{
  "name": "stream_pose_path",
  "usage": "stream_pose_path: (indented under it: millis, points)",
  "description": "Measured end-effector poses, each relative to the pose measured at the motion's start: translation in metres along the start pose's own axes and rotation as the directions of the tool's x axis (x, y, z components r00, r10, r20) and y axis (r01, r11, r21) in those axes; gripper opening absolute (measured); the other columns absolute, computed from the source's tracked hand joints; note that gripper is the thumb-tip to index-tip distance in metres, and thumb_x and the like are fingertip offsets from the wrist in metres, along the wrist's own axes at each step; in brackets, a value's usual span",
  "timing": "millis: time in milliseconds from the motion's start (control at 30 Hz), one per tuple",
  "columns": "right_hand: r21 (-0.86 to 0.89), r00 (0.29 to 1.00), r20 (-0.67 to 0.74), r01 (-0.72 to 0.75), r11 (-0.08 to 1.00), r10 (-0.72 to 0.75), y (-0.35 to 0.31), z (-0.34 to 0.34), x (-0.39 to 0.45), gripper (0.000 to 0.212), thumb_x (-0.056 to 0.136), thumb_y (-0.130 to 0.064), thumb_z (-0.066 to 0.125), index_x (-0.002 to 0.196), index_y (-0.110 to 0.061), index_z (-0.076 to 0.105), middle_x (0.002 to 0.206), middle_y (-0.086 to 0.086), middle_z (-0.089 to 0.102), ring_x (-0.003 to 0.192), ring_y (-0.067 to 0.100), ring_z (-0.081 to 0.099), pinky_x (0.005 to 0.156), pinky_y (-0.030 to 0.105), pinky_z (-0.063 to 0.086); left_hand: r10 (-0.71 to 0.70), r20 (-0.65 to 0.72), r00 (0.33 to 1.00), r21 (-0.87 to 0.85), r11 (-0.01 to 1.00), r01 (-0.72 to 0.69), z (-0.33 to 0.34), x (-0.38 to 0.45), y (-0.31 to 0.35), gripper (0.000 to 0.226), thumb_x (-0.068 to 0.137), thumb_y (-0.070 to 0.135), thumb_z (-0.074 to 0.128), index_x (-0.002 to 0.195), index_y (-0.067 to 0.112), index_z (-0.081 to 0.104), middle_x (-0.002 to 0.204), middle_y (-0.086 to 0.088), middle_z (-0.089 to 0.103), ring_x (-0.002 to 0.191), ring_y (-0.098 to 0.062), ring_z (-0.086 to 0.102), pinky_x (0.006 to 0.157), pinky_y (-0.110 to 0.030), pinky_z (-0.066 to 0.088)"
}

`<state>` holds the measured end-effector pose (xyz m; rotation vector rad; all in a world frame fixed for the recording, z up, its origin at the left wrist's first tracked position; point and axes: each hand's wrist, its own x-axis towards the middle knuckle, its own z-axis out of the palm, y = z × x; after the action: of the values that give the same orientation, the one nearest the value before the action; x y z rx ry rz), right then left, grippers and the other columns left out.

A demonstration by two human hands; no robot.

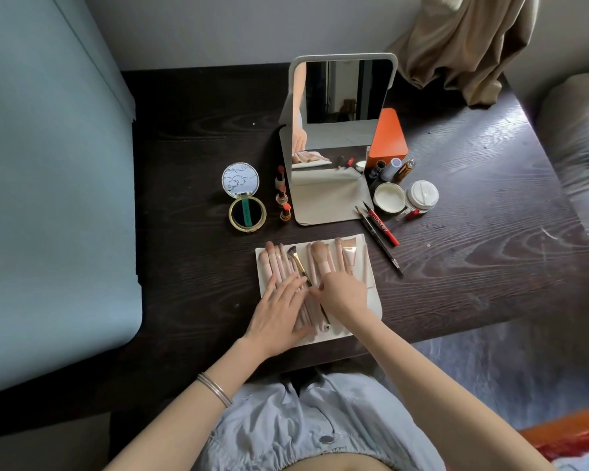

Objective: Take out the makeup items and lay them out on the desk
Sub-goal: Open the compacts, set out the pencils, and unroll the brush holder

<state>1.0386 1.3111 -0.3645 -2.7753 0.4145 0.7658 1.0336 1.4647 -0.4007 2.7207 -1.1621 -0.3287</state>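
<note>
A dark wood-grain counter [191, 185] fills the middle of the frame. At lower centre lies a white brush pouch [371, 297], opened flat, with a row of pink makeup brushes [320, 254] lying on it, bristles pointing toward the top of the frame. Among them 1 gold-handled angled brush [300, 265] with dark bristles lies slanted across the pink handles.

The left hand [279, 311] rests flat and open on the pink handles at the left of the pouch, fingers spread, gripping nothing. The right hand [342, 294] sits just beside it on the right half of the pouch, its fingers curled down onto the handles near the lower part of the gold-handled brush; its grip seems to pinch at a handle, but the fingertips are hidden and I cannot tell whether it actually holds anything.

Above the pouch, at centre, a folding mirror [337, 107] stands upright. To its left stand 3 lipsticks [281, 193] in a column, and further left an open round compact [247, 212] with its lid raised. To the right of the mirror stands an orange box [390, 137], with small bottles [393, 168] in front of it, then an open white jar [389, 197] and its lid [422, 195]. 2 pencils [381, 232], 1 red and 1 dark, lie slanted between the jar and the pouch.
</note>
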Motion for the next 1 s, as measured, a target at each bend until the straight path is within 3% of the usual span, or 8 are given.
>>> stream_pose_path:
  millis: [133,233,367,567,700,800,1000]
  points:
    - [0.055,1.0,0.017,-0.02,0.998,0.019,0.001,0.0,-0.001,0.027,0.091,-0.034,0.049,0.105,-0.015,0.06,0.072,0.003,0.062,0.07,0.024,0.063,0.057,0.029,0.047,-0.11,-0.056,0.992,-0.028,0.994,0.109,0.0,0.002,0.001,0.067,0.08,0.048,0.062,0.132,0.007,0.049,0.144,-0.015,0.042,0.138,-0.028,0.033,0.114,-0.047,0.019]
    - [0.005,1.0,-0.004,-0.015,1.0,0.015,-0.001,0.004,0.0,0.024,0.089,-0.029,0.048,0.107,-0.016,0.057,0.063,-0.001,0.055,0.057,0.02,0.055,0.048,0.025,0.038,-0.136,-0.032,0.99,-0.023,0.99,0.136,0.0,-0.001,-0.003,0.062,0.088,0.041,0.046,0.138,0.006,0.041,0.149,-0.013,0.035,0.141,-0.024,0.027,0.115,-0.045,0.017]
    - [-0.045,1.0,0.001,-0.027,0.999,0.028,-0.004,0.001,0.0,0.029,0.087,-0.025,0.047,0.113,-0.015,0.057,0.059,-0.004,0.047,0.049,0.015,0.043,0.044,0.024,0.025,-0.11,-0.001,0.994,-0.001,0.994,0.11,-0.002,-0.006,-0.008,0.057,0.086,0.037,0.032,0.133,0.01,0.05,0.146,-0.009,0.041,0.138,-0.021,0.034,0.117,-0.04,0.018]
    - [0.026,1.0,-0.003,-0.012,1.0,0.013,-0.004,0.003,-0.003,0.029,0.087,-0.034,0.05,0.105,-0.014,0.061,0.076,0.002,0.067,0.063,0.02,0.059,0.046,0.024,0.032,-0.087,-0.009,0.996,-0.022,0.996,0.087,-0.004,-0.006,-0.012,0.05,0.088,0.032,0.031,0.129,0.016,0.055,0.141,-0.007,0.048,0.134,-0.021,0.04,0.116,-0.039,0.021]
    - [0.042,0.999,0.025,-0.02,0.999,0.019,-0.002,0.004,-0.004,0.027,0.09,-0.036,0.05,0.096,-0.014,0.063,0.079,0.002,0.068,0.063,0.018,0.056,0.043,0.024,0.031,-0.087,0.006,0.996,-0.021,0.996,0.087,-0.004,-0.006,-0.013,0.049,0.088,0.032,0.03,0.128,0.018,0.056,0.14,-0.005,0.049,0.133,-0.02,0.042,0.112,-0.041,0.028]
    - [0.041,0.999,0.032,-0.026,0.999,0.025,-0.001,0.004,-0.004,0.03,0.091,-0.039,0.049,0.089,-0.012,0.063,0.07,0.0,0.061,0.064,0.02,0.058,0.049,0.025,0.038,-0.085,0.02,0.996,-0.022,0.996,0.085,-0.003,-0.006,-0.014,0.049,0.089,0.032,0.031,0.129,0.018,0.055,0.141,-0.005,0.048,0.134,-0.02,0.039,0.115,-0.038,0.022]
    - [-0.054,0.998,-0.061,0.021,0.998,-0.024,0.0,0.001,-0.004,0.033,0.092,-0.039,0.05,0.11,-0.014,0.06,0.059,0.0,0.05,0.063,0.026,0.062,0.058,0.032,0.05,-0.072,0.011,0.997,-0.053,0.996,0.073,-0.004,-0.008,-0.016,0.049,0.09,0.03,0.031,0.133,0.017,0.051,0.144,-0.005,0.044,0.138,-0.019,0.034,0.114,-0.038,0.017]
